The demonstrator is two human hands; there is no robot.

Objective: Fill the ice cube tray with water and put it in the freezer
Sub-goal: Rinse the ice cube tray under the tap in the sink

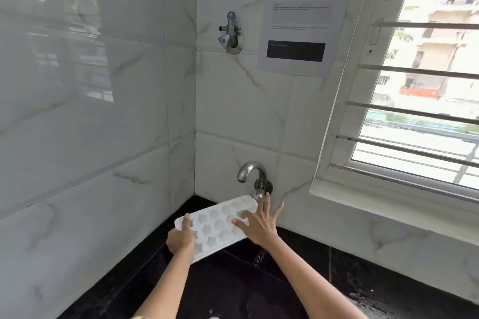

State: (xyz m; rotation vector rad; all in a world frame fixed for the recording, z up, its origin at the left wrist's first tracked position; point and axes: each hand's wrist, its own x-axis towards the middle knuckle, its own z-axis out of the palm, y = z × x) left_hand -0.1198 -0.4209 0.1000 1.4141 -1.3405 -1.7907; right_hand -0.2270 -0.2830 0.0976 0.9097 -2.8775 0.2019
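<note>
White plastic ice cube tray (220,225) with star-shaped cells is held over the black sink (233,280), its far end just under the spout of the metal tap (252,175). A thin stream of water falls from the spout onto that far end. The left hand (180,238) grips the near left corner of the tray, thumb on top. The right hand (259,225) is open with fingers spread; its fingertips reach to the tap handle, and the palm is over the right edge of the tray. I cannot tell if the palm touches the tray. Behind are marble-look wall tiles (103,111), a second valve (230,33), a printed paper sheet (303,15) and a barred window (427,72).
</note>
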